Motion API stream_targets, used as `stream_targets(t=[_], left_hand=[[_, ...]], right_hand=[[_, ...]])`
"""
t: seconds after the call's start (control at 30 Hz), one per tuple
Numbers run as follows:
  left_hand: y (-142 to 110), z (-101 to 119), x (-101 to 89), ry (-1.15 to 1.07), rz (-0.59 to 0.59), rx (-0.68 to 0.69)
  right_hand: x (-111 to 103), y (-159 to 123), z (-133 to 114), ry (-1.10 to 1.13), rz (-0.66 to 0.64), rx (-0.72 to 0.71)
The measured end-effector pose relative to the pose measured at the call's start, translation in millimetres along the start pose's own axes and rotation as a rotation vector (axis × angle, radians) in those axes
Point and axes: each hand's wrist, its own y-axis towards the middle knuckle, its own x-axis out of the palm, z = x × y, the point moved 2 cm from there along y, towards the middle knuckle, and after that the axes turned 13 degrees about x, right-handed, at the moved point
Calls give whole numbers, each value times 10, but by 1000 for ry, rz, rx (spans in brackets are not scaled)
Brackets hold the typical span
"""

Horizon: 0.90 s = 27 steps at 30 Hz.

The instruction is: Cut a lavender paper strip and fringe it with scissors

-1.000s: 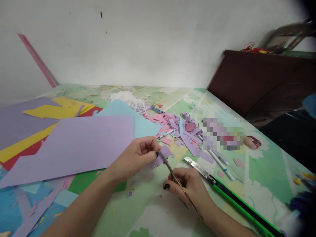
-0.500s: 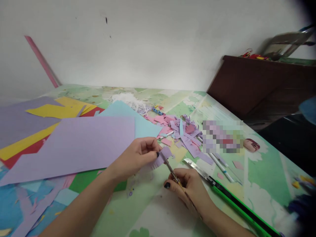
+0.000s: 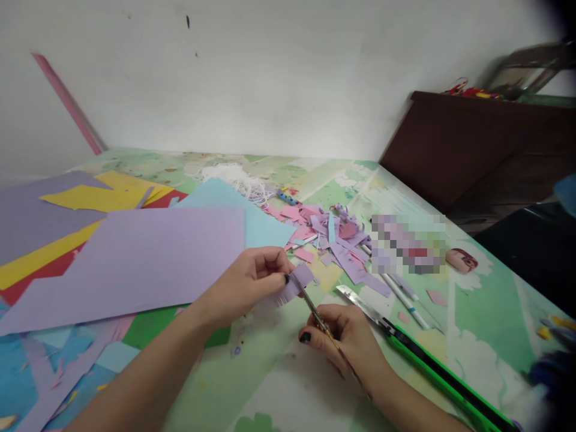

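Observation:
Between thumb and fingers, my left hand pinches a small purple paper strip. Fine fringe cuts run along the strip's lower edge. My right hand is closed around a pair of scissors, its fingers covering most of the handles. The scissor blades point up and left and lie across the strip, close to my left thumb. Both hands are just above the table's patterned cover. A large purple paper sheet lies left of them.
A green box cutter with its blade out lies right of my right hand. Pink and purple paper scraps are heaped beyond the hands, near white string. Coloured sheets cover the left side. A dark brown cabinet stands at right.
The camera view shifts slightly. Both hands stay in nearly the same place, with the scissors still across the purple paper strip.

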Motion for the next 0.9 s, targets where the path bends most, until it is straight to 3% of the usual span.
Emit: stream_targets(t=[0.9], left_hand=[[16,4,-16,47,8,25]], right_hand=[[-5,-1,10,-10,8,0]])
